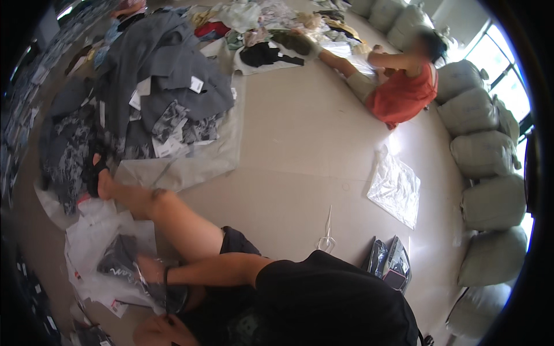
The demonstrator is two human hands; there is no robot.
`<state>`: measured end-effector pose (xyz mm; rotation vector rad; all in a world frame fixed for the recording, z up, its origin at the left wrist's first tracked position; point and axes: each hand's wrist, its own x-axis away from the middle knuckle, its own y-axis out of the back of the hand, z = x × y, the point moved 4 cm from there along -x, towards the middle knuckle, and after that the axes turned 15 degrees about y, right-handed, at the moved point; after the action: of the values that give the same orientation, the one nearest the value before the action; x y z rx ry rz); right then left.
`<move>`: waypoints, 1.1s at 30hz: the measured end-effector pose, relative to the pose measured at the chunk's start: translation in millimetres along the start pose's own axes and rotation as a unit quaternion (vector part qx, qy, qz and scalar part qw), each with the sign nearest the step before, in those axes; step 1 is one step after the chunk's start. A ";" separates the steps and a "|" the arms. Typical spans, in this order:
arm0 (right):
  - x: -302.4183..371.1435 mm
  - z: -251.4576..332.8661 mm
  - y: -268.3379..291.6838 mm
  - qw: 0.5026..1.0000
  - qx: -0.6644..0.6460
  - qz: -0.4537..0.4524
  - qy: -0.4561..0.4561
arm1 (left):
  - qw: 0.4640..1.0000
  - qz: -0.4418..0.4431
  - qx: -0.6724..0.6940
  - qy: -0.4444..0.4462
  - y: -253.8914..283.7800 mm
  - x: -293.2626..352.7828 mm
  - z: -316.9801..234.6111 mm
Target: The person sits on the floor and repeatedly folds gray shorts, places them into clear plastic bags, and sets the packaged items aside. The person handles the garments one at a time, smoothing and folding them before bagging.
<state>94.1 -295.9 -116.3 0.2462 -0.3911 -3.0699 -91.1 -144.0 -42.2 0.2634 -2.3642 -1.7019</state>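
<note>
A dark folded garment (pixel 120 256) with white marks on its front lies at the lower left, in or under a clear plastic bag (pixel 173 299). My right hand (pixel 151 270), a dark band at its wrist, reaches onto the bag beside the garment; its fingers are blurred and partly covered by plastic. At the lower edge, my left hand (pixel 163 331) is curled closed at the bag's near edge and seems to pinch it. White plastic sheets (pixel 95 230) lie crumpled around and beneath the garment.
My bare leg stretches left to a large heap of grey garments (pixel 133 63) with white tags. A person in a red top (pixel 407 95) sits on the floor at the far right. Stuffed sacks (pixel 490 202) line the right wall. Flat plastic (pixel 398 187) and a phone (pixel 395 279) lie right.
</note>
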 end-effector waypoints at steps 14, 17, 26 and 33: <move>-110.7 70.9 -38.5 0.966 0.201 0.072 0.145 | 0.983 -0.049 0.154 -0.092 1.2 -78.5 -11.4; -127.2 64.5 -44.8 0.949 0.198 0.096 0.224 | 0.988 -0.037 0.146 -0.037 -15.1 -112.7 1.7; -49.7 -14.1 -85.2 0.817 0.338 0.240 0.402 | 0.966 0.249 0.034 -0.059 -83.4 -144.3 52.3; -50.7 5.4 -68.6 0.841 0.305 0.188 0.406 | 0.841 0.073 0.380 0.379 -95.8 -247.3 131.2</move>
<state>142.1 -225.3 -120.7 1.2379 -1.1412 -2.0850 111.9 11.8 -190.7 0.6991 -2.1745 -0.3529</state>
